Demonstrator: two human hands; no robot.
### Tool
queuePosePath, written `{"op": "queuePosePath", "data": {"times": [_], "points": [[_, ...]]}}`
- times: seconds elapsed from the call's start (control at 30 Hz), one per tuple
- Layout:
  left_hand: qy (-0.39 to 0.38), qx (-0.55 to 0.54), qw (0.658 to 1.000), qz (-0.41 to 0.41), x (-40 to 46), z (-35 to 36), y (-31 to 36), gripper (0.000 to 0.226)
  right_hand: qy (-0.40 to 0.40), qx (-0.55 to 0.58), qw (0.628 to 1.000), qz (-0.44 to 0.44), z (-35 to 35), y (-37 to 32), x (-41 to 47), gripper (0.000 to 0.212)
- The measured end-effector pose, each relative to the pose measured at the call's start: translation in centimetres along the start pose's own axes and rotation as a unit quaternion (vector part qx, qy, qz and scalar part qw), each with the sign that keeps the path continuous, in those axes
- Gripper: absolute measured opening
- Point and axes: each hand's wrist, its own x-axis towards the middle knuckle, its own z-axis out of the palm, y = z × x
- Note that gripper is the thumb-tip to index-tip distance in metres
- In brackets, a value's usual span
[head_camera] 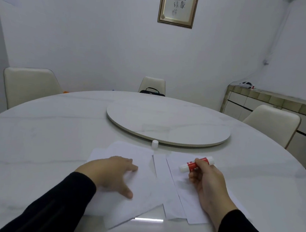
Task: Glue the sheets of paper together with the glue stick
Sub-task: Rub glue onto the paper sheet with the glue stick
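Left to right along the near edge of the surface [38,125]: your left hand [111,173] lies flat, fingers spread, on the left sheet [133,191], likely pinning it so it cannot slide. A narrow strip [160,164] lies between it and the right sheet [184,193]. Your right hand [205,180] grips the uncapped glue stick [197,164] above the right sheet, tip angled down and leftward, ready to spread. The cap [154,144] stands apart near the turntable [168,124]. White paper on white stone blurs the sheet edges; how they overlap cannot be told.
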Motion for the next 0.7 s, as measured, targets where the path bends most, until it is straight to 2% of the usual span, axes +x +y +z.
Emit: {"op": "queuePosePath", "data": {"times": [0.07, 0.13, 0.27, 0.4, 0.57, 0.7], "points": [[-0.041, -0.001, 0.999, 0.031, -0.4, -0.8, -0.4, 0.084, 0.003, -0.005, 1.0, -0.01, 0.1, 0.1, -0.1, 0.004], [-0.037, -0.038, 0.997, 0.053, 0.1, -0.8, -0.6, 0.077, 0.0, -0.013, 1.0, -0.028, 0.3, -0.1, -0.5, 0.002], [0.102, -0.121, 0.987, 0.025, 1.9, 0.5, -0.8, 0.07, -0.049, -0.041, 0.993, -0.104, 2.5, -1.6, -1.5, 0.007], [0.067, -0.092, 0.992, 0.046, 2.3, 1.3, -1.0, 0.071, -0.106, -0.161, 0.966, -0.17, 6.4, -2.6, -0.6, 0.009], [0.049, -0.087, 0.994, 0.049, 2.4, 1.4, -1.7, 0.071, -0.122, -0.337, 0.916, -0.18, 10.2, 0.5, 2.0, 0.011], [0.043, -0.074, 0.995, 0.054, 2.6, 1.7, -1.3, 0.072, -0.129, -0.412, 0.882, -0.189, 10.4, 2.0, 2.7, 0.012]]}}
